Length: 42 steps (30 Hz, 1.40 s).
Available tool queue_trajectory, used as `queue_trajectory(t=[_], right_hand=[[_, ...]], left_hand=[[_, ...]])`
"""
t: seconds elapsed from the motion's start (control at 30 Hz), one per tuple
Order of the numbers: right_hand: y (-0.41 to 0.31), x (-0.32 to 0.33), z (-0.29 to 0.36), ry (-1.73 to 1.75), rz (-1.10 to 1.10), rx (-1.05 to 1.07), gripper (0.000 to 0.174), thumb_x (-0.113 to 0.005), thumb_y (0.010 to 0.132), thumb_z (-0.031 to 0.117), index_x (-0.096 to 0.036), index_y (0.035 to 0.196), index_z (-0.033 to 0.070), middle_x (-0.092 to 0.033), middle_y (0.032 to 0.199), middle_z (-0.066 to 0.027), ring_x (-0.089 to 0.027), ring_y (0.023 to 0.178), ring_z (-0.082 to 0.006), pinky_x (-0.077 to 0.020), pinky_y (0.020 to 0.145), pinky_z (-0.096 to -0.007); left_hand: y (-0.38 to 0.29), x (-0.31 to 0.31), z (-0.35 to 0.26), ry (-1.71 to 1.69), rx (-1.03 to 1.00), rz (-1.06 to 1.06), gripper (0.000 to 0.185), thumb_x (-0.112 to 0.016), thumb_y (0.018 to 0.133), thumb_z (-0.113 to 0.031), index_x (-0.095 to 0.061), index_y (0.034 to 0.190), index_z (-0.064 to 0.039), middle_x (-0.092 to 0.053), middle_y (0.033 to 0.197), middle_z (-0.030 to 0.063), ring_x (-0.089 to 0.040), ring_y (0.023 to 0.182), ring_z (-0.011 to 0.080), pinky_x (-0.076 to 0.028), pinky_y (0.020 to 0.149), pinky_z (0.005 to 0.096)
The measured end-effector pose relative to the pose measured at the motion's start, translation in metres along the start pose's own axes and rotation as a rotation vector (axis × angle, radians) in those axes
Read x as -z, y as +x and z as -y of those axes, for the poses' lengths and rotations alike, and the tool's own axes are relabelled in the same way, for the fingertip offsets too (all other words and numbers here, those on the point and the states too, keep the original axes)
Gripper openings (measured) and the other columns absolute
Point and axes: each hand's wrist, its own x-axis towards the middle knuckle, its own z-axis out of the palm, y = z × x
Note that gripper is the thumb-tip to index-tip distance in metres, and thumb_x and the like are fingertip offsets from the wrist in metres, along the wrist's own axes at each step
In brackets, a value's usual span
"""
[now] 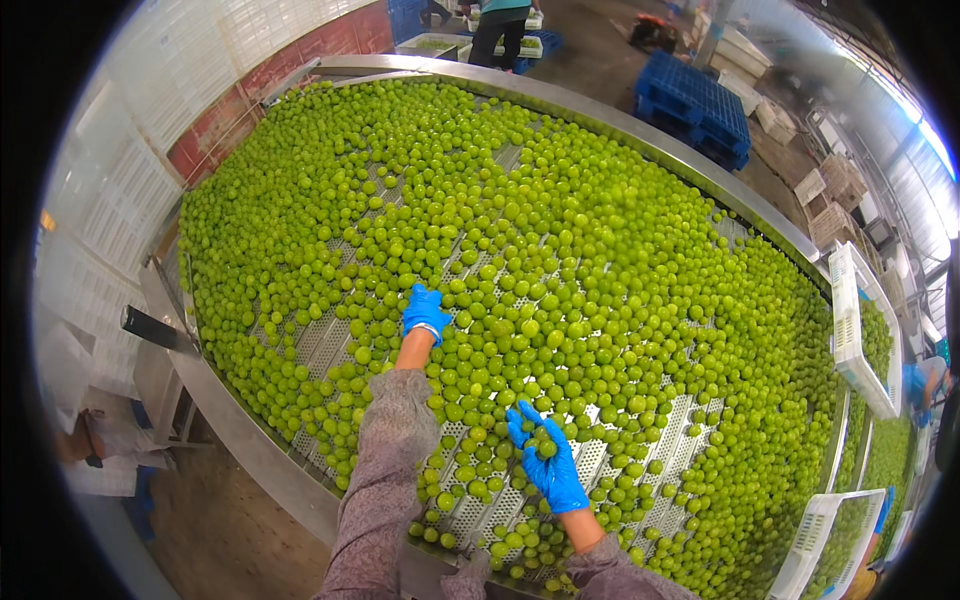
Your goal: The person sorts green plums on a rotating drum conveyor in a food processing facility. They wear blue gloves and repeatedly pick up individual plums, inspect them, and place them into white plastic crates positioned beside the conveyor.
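Round green fruits [570,330] lie spread over a perforated metal conveyor [326,345] that fills the middle of the view. My left hand [425,311], in a blue glove, reaches out over the fruits near the centre, back of the hand up; its fingertips are hidden, so whether it grips a fruit does not show. Nearer to me and to the right, my right hand [551,465], also gloved in blue, is turned partly palm up with its fingers curled around several green fruits [546,448]. Patterned grey-purple sleeves cover both forearms.
A metal rim [247,450] borders the conveyor. White plastic crates with green fruits [847,330] [810,540] stand along the right, near a co-worker's gloved hand [915,382]. Blue pallets [690,101] lie beyond the far rim, and another person [501,30] stands at the top by crates.
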Motion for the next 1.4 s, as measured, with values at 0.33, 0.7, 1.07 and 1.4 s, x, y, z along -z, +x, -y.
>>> queue_trajectory(t=[0.33, 0.7, 1.07, 1.4], right_hand=[[-0.013, 0.018, 0.018, 0.071, 0.009, -0.108, 0.056, -0.048, 0.102, 0.020, -0.029, 0.152, 0.002, -0.042, 0.146, -0.0206, -0.055, 0.080, -0.0141, -0.0561, 0.071, -0.0232], [-0.030, 0.026, 0.034, -0.322, -0.084, 0.072, 0.044, -0.050, 0.103, 0.024, -0.047, 0.141, 0.004, -0.056, 0.133, -0.0125, -0.062, 0.108, -0.0226, -0.0581, 0.083, -0.0320], [-0.048, 0.053, 0.056, -0.026, 0.017, -0.115, 0.052, -0.050, 0.102, 0.025, -0.037, 0.150, 0.007, -0.059, 0.123, -0.0123, -0.064, 0.092, -0.0188, -0.0502, 0.050, -0.0208], [-0.047, 0.058, 0.075, -0.087, -0.141, -0.021, 0.049, -0.051, 0.102, 0.041, -0.050, 0.136, 0.005, -0.064, 0.109, -0.0104, -0.062, 0.079, -0.0159, -0.0502, 0.049, -0.0211]], left_hand=[[0.013, 0.002, 0.049, -0.338, -0.094, -0.205, 0.024, -0.073, 0.072, -0.010, -0.064, 0.095, -0.009, -0.064, 0.089, 0.0175, -0.063, 0.083, 0.0370, -0.052, 0.075, 0.0436], [-0.268, -0.023, -0.137, -0.334, -0.465, -0.040, 0.032, -0.078, 0.080, -0.036, -0.071, 0.099, -0.011, -0.065, 0.102, 0.0085, -0.067, 0.086, 0.0253, -0.054, 0.070, 0.0371], [-0.083, -0.034, -0.094, -0.313, -0.064, -0.204, 0.046, -0.075, 0.082, -0.015, -0.060, 0.125, -0.013, -0.056, 0.122, 0.0204, -0.055, 0.111, 0.0402, -0.049, 0.093, 0.0465], [-0.218, -0.036, -0.172, -0.576, -0.392, 0.062, 0.037, -0.065, 0.088, -0.045, -0.071, 0.110, -0.016, -0.067, 0.108, 0.0151, -0.064, 0.097, 0.0315, -0.051, 0.082, 0.0432]])
